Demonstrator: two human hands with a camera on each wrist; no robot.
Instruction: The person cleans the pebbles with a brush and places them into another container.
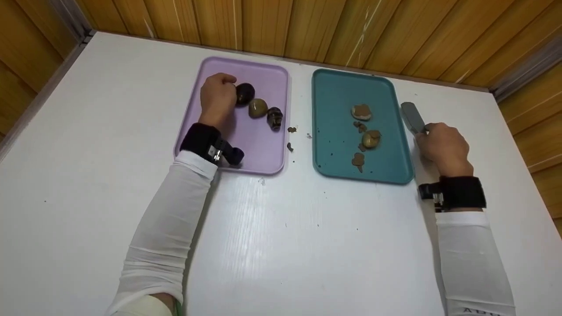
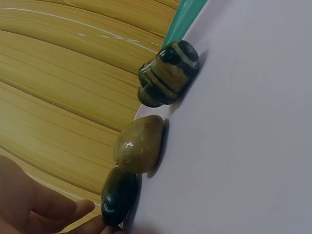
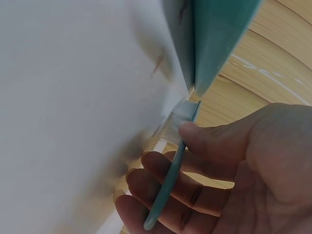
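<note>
Beside the teal tray point(image 1: 333, 101), right grip point(image 1: 443, 145) holds brush point(image 1: 412, 117).

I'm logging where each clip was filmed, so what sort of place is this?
Probably a small indoor workbench set up for cleaning stones: a white table against wood-panelled walls, with a purple tray of polished stones and a teal tray of muddy ones.

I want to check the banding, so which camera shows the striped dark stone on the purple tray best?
The left wrist view: the striped dark stone fills it, bands sharp. The head view shows it small; the right wrist view misses it.
</note>
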